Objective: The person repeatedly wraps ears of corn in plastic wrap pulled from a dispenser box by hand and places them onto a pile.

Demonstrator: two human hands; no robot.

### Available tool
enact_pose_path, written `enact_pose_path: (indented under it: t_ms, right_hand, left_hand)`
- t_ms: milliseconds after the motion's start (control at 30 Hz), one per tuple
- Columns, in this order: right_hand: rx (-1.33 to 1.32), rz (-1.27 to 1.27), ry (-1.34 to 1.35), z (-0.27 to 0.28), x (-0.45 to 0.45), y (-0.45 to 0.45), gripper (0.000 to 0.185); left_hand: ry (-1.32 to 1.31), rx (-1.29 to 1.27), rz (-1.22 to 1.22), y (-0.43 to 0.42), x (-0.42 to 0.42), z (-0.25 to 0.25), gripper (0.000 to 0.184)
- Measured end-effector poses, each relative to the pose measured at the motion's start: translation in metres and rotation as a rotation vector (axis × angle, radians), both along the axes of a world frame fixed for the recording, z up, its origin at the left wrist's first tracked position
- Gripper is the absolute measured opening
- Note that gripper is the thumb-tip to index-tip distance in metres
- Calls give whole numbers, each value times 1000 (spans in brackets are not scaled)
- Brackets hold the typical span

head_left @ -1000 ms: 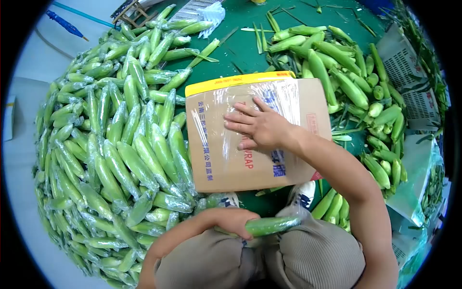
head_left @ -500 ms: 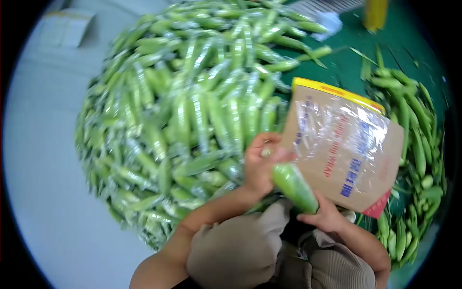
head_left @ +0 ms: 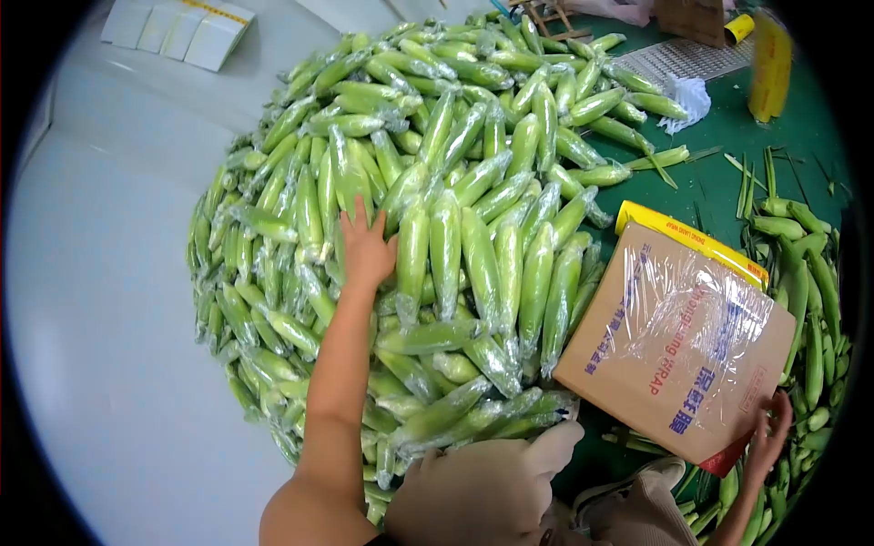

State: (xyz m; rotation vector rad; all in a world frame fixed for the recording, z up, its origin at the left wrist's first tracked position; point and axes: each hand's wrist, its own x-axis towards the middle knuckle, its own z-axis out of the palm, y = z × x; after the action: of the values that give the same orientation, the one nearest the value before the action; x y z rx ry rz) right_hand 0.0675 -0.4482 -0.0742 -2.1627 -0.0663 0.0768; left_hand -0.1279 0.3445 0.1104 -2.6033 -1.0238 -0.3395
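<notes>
My left hand (head_left: 369,250) reaches onto the big pile, fingers spread, touching the lower end of a film-wrapped ear of corn (head_left: 350,173) in green husk. Several more wrapped ears, such as one long ear (head_left: 412,259), lie side by side just right of it. At the lower right, my right hand (head_left: 772,435) is beside the corner of a cardboard box (head_left: 628,318), its fingers apart and nothing visible in them. Clear plastic film lies over the top of this box. Unwrapped ears of corn (head_left: 795,291) lie close to my right hand.
A yellow wrap box (head_left: 696,241) lies along the cardboard box's far edge. Behind are a crumpled white bag (head_left: 685,102), a metal grate (head_left: 687,62) and a yellow upright object (head_left: 770,73). White cartons (head_left: 177,32) stand at upper left. My knees are at the bottom.
The wrapped ear that was between my hands is no longer in them. My left hand has moved left and up onto the pile; my right hand has moved right, beside the cardboard box.
</notes>
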Motion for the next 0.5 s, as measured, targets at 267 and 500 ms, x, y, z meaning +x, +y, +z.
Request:
enact_pose_path:
  t_ms: [267,500]
  right_hand:
    - [-1057,-66,398,-138,-49,-191,67]
    - [-1171,-238,242,-158,-101,-276,61]
  left_hand:
    - [-237,207,-264,-105,50,5,29]
    - [-166,-955,-1163,-328,109,-102,36]
